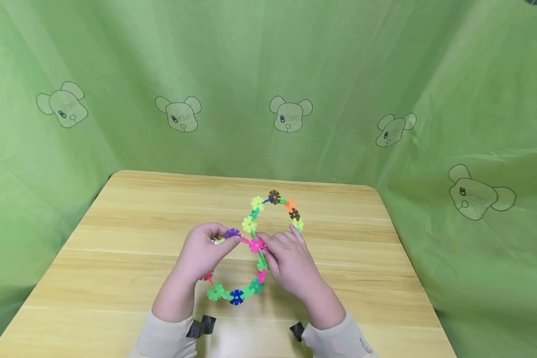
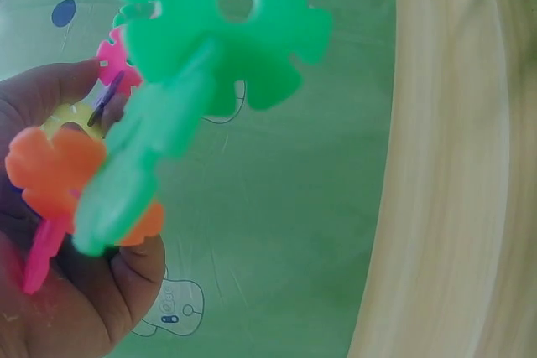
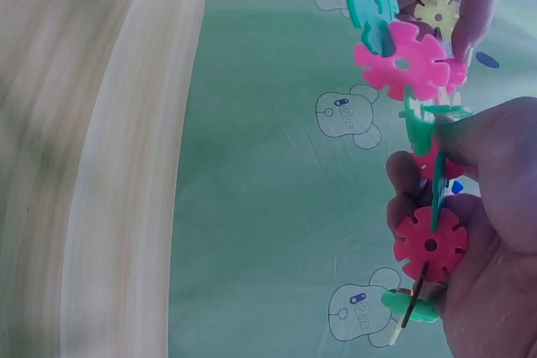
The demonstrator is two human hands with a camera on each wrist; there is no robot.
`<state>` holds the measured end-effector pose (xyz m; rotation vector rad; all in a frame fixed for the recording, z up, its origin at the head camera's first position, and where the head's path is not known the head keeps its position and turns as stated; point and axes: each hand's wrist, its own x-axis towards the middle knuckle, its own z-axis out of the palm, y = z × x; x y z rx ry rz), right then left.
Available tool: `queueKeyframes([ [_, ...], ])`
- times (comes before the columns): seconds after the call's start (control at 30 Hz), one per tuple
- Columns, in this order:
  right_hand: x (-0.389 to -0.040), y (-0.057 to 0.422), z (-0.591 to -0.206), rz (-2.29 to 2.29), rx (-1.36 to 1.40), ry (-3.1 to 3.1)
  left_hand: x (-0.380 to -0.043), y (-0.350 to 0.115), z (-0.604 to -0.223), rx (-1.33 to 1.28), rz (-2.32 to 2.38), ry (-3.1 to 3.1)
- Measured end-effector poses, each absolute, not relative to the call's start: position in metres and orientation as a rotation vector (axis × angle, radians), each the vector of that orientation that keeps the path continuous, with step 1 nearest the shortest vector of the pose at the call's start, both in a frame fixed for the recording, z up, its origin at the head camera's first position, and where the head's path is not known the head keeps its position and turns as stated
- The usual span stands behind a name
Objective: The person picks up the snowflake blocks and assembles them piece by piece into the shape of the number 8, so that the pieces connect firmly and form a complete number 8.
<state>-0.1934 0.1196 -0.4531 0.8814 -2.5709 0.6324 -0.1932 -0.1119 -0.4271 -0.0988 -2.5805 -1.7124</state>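
Note:
A chain of colourful notched snowflake discs is joined in a figure-eight, held up over the table. My left hand [image 1: 201, 253] pinches a purple disc [image 1: 232, 232] between thumb and fingers. With thumb and index finger, my right hand [image 1: 295, 263] grips the chain by a pink disc [image 1: 256, 245] at the middle crossing. The upper loop runs past a brown disc [image 1: 274, 197]; the lower one hangs round by a dark blue disc [image 1: 236, 298]. Close up in the left wrist view, a green disc [image 2: 268, 48] covers part of the work. A red disc [image 3: 430, 246] lies by the right palm.
A light wood-grain table [image 1: 116, 223] spreads beneath both hands. Green curtain [image 1: 232, 59] with printed bear heads surrounds its back and sides. Small black mounts [image 1: 209, 324] sit by the cuffs of both light sleeves [image 1: 163, 335].

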Motion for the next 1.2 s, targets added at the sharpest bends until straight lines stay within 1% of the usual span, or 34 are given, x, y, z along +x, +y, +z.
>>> queueKeyframes([
  [0.27, -0.1902, 0.1164, -0.4542, 0.537, 0.841, -2.564, -0.1920, -0.1089, -0.4255, -0.055, -1.693, -2.629],
  [0.63, -0.1863, 0.1162, -0.4526, 0.515, 0.839, -2.579, -0.1900, -0.1072, -0.4259, -0.017, -1.706, -2.671],
  [1.2, -0.1854, 0.1154, -0.4509, 0.502, 0.873, -2.605, -0.1925, -0.1110, -0.4324, -0.193, -1.931, -2.586],
])
